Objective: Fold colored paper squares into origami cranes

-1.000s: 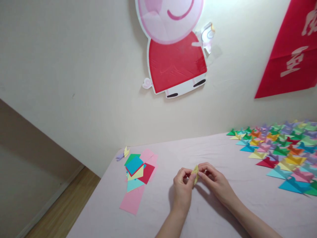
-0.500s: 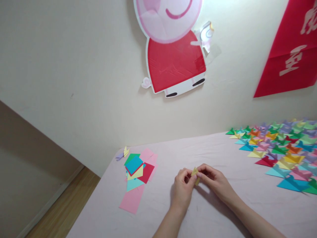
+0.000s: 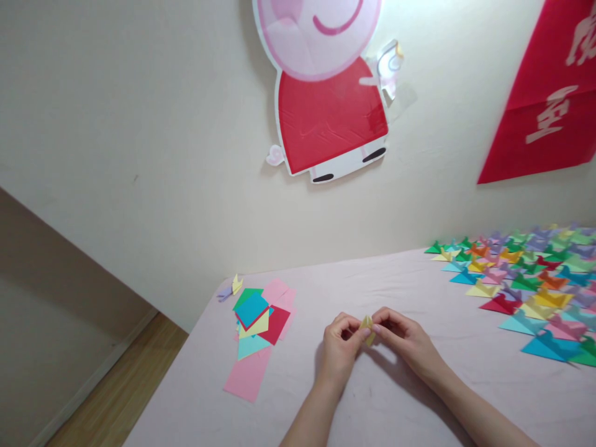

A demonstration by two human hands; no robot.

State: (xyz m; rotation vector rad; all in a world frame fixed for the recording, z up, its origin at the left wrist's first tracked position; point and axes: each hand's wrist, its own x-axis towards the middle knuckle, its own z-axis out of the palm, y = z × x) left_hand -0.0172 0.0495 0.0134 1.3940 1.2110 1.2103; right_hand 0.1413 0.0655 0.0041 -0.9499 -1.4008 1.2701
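A small folded yellow paper piece (image 3: 367, 326) is pinched between both hands just above the pale pink table (image 3: 400, 403). My left hand (image 3: 339, 355) grips its left side with closed fingertips. My right hand (image 3: 407, 344) grips its right side, fingers curled round it. Most of the yellow paper is hidden by my fingers.
A loose pile of coloured paper squares (image 3: 258, 323) lies left of my hands, with a pink sheet (image 3: 248, 375) at its near end. Two tiny folded pieces (image 3: 233, 288) sit by the table's far left corner. Several rows of folded coloured paper figures (image 3: 526, 285) cover the right side. The wall stands close behind.
The yellow paper shows less now, tucked deeper between my fingertips. Both hands have stayed in nearly the same place, the left one shifting slightly.
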